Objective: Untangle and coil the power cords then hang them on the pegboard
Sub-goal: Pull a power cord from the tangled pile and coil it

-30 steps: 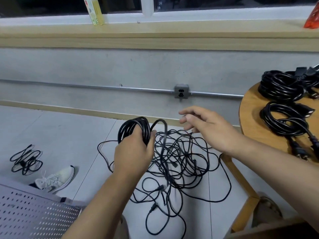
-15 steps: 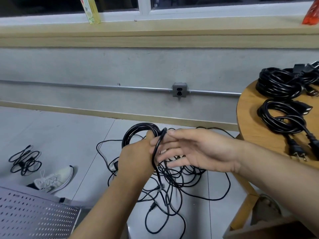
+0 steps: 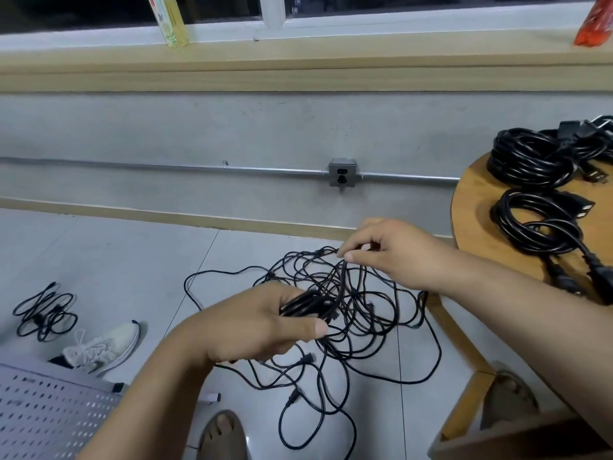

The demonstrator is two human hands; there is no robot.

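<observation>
Progress: early to middle, by my reading.
- Big tangle of black cords (image 3: pixel 361 313) on the floor below the wall outlet (image 3: pixel 342 175); most of the work is left.
- Finished coils (image 3: pixel 527 157) lie on the round wooden table (image 3: pixel 474 207), right of the outlet.
- Pegboard (image 3: pixel 49 410) lies flat, far below-left of the outlet; nothing hung on the visible part.
- Small loose bundle (image 3: pixel 44 312) lies far left.
- Left hand (image 3: pixel 265 323) grips a part-wound coil (image 3: pixel 305 305).
- Right hand (image 3: pixel 391 254), apart from the left, pinches one strand above the tangle.

Room: pale tiled floor (image 3: pixel 116 260), grey wall (image 3: pixel 199 127), wooden sill (image 3: pixel 298 71) above the outlet, yellow bottle (image 3: pixel 169 18).
</observation>
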